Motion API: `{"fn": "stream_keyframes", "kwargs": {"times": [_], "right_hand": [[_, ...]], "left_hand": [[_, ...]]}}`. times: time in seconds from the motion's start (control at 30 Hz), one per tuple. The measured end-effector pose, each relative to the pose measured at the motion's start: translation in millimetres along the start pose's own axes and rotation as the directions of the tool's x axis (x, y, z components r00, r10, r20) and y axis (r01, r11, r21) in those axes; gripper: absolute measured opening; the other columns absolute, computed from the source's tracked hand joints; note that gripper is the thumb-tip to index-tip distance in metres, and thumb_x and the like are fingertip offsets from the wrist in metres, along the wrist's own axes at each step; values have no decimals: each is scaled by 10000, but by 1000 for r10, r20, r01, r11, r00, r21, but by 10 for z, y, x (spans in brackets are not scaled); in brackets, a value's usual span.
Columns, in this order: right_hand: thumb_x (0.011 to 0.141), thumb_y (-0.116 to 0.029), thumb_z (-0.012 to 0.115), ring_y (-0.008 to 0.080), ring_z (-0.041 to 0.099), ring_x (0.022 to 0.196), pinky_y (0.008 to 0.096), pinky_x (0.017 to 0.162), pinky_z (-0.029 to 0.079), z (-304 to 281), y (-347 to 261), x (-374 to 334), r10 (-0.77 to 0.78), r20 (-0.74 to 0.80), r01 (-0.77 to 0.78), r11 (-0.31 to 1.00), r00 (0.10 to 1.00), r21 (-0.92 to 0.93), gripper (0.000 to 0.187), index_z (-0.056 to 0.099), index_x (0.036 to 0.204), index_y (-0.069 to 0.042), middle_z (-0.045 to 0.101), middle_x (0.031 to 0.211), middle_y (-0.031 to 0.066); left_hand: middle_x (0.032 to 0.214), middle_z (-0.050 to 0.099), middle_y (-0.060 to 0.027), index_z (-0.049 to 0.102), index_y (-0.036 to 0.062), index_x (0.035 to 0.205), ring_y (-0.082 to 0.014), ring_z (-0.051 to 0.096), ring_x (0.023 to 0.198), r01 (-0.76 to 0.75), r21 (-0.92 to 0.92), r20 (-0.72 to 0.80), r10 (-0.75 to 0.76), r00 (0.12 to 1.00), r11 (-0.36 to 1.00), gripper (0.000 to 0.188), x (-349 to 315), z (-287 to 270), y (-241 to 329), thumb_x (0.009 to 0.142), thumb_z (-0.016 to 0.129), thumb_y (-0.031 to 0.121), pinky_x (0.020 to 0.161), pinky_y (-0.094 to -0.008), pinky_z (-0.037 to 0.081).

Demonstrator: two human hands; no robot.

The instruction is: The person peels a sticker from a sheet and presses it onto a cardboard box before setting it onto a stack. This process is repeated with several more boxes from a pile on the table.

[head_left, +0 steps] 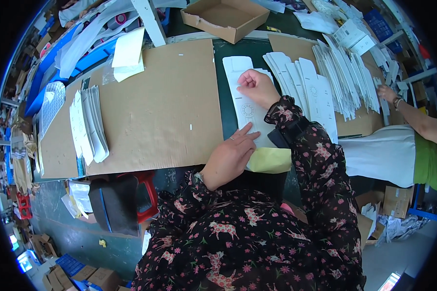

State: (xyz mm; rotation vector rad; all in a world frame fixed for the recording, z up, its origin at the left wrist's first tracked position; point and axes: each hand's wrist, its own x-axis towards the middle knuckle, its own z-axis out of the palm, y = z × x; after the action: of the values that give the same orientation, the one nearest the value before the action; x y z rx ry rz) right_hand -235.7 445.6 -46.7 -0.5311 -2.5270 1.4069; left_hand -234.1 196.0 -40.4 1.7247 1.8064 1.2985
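A flat white carton [245, 99] with a printed ring pattern lies in front of me at the table's near edge. The fingers of my left hand [229, 159] are stretched out and press flat on its lower part, a ring on one finger. Over the upper part of the carton, my right hand [260, 88] is closed with thumb and forefinger pinched together; anything between them is too small to make out. A pale yellow sheet [272, 160] sits by my left fingertips, at the carton's lower end. To the right lie more flat white cartons [313, 92], fanned out and overlapping.
A thick pile of flat cartons [342, 77] lies farther right, where another person's hand [387, 94] reaches in. At left, a smaller stack of white cartons [89, 125] rests on the brown cardboard sheet [155, 106]. An open cardboard tray [226, 19] stands at the back.
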Motion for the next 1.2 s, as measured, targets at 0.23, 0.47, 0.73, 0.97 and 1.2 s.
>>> {"fn": "stream_keyframes", "kwargs": {"times": [0.23, 0.47, 0.73, 0.97, 1.2], "right_hand": [[951, -89, 754, 117, 642, 820, 269, 767, 537, -337, -261, -831, -96, -290, 106, 994, 952, 18, 166, 686, 1079, -9, 698, 941, 33], [914, -120, 800, 185, 659, 747, 316, 683, 538, -299, -165, -1787, 155, -352, -266, 919, 923, -292, 254, 710, 1107, 17, 700, 895, 117], [916, -119, 794, 176, 670, 760, 302, 692, 538, -58, -180, -1993, 48, -451, -180, 950, 891, -254, 350, 710, 1225, 21, 708, 889, 108], [1002, -74, 712, 90, 685, 952, 252, 814, 548, -177, -117, -1944, 296, -467, -7, 850, 833, 527, 312, 690, 1293, 35, 758, 1091, 70], [1019, -59, 690, 84, 659, 957, 238, 863, 521, -1020, 65, -2025, -29, -833, -118, 987, 553, -113, 269, 690, 1272, 33, 743, 1106, 62]], "left_hand": [[1464, 609, -226, 670, -30, 1017, -399, 542, 1419, 142, -223, -98, -167, 981, 964, 65, -159, -182, 163, 963, 681, 4, 1045, -426, 547], [1514, 531, -316, 700, -8, 1019, -447, 568, 1361, 330, -304, -23, -353, 935, 894, 100, -204, -126, 166, 933, 727, 36, 1096, -427, 481], [1568, 506, -277, 695, -23, 1021, -373, 519, 1453, 248, -156, -101, -265, 959, 956, 81, -181, -36, 196, 948, 714, 7, 1157, -421, 421], [1392, 644, -235, 700, -15, 1065, -271, 668, 1208, 300, -345, -79, -346, 935, 889, 95, -211, -130, 233, 981, 698, 29, 1003, -340, 527], [1132, 747, -91, 695, -45, 1106, -88, 685, 954, 405, -709, -94, -647, 757, 577, 106, -256, -265, 297, 1028, 669, 23, 873, -232, 541]]}}
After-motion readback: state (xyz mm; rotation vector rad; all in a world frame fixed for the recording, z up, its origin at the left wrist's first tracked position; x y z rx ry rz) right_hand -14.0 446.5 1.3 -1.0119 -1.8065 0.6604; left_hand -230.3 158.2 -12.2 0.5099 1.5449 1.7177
